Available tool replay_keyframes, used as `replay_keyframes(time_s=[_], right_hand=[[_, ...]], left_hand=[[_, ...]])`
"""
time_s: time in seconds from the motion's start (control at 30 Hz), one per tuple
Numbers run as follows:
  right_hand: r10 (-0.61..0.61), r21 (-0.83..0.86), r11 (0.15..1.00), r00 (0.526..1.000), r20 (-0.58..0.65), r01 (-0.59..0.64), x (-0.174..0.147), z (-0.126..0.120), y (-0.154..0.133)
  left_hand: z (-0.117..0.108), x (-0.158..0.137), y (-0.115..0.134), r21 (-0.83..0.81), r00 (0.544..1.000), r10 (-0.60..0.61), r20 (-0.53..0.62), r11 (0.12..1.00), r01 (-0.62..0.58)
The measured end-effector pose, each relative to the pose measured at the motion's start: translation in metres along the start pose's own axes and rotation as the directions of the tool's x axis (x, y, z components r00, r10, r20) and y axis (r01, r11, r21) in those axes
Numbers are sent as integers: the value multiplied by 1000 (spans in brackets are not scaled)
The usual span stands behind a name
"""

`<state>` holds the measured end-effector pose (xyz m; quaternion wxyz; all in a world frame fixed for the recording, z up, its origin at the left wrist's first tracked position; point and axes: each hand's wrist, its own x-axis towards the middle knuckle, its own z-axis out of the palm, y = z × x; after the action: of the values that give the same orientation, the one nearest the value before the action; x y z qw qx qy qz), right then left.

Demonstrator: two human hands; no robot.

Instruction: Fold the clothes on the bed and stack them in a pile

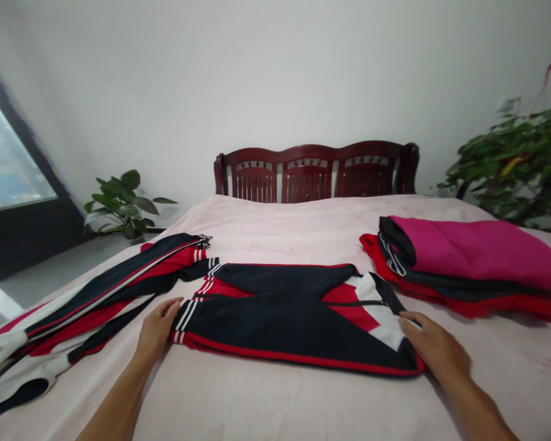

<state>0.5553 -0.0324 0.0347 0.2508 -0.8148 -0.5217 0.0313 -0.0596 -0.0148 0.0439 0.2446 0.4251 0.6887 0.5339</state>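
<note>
A navy, red and white track jacket (275,318) lies flat on the bed, its sleeves laid lengthwise over its body. Its striped cuffs and hem point left and its collar end points right. At the left end, my left hand (158,327) is closed, pinching the striped hem edge. My right hand (434,346) grips the collar end, thumb on top and the other fingers partly hidden beneath the cloth. Further left, more track garments (119,294) in the same colours lie loosely stretched out, apart from my left hand.
A stack of folded clothes (477,257), magenta on top with dark and red layers below, sits at the right. The pink bedsheet (275,404) runs back to a dark wooden headboard (307,174). Potted plants (123,205) stand beyond both sides, with a window (9,147) at far left.
</note>
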Motion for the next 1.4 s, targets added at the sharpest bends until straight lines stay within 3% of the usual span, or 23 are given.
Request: replay_keyframes(time_s=[0.13, 0.2, 0.27, 0.37, 0.47, 0.57, 0.67, 0.8, 0.93, 1.1, 1.17, 1.27, 1.4], right_hand=[[-124, -104, 988, 987, -104, 113, -7, -8, -8], [-245, -158, 964, 943, -227, 212, -11, -14, -18], [-329, -133, 944, 904, -273, 303, -16, -18, -32], [-381, 39, 921, 915, -130, 388, -27, -17, -61], [-351, 179, 927, 931, 97, 331, -40, -9, -89], [-313, 174, 946, 909, 275, 273, -51, 2, -104], [-317, 158, 948, 869, 380, 277, -54, 10, -107], [-426, 341, 892, 806, 411, 297, -52, 9, -105], [-523, 528, 807, 737, 427, 266, -51, 1, -108], [-486, 528, 824, 735, 472, 206, -58, -4, -116], [-530, 552, 803, 692, 490, 225, -61, -3, -118], [-591, 601, 764, 630, 504, 236, -64, 0, -119], [-582, 639, 748, 641, 500, 180, -67, -1, -118]], left_hand=[[-6, 1, 4, 75, 991, 7, 134, 997, -17], [-6, 0, 7, 86, 991, 1, 135, 996, -13], [-6, -2, 10, 31, 989, -14, 148, 999, 10], [-10, -4, 17, -121, 980, 2, 200, 992, 23], [-18, -7, 25, -194, 959, 73, 275, 981, -19], [-27, -7, 29, -213, 919, 145, 367, 975, -68], [-28, -7, 28, -149, 894, 138, 425, 985, -81], [-24, -9, 25, 20, 850, 58, 524, 997, -80], [-25, -12, 27, 79, 795, 54, 604, 989, -127], [-31, -11, 31, 122, 763, 71, 643, 974, -193], [-33, -11, 32, 121, 751, 79, 655, 971, -208], [-33, -12, 34, 136, 751, 83, 656, 965, -225], [-32, -13, 38, 150, 780, 147, 608, 944, -295]])
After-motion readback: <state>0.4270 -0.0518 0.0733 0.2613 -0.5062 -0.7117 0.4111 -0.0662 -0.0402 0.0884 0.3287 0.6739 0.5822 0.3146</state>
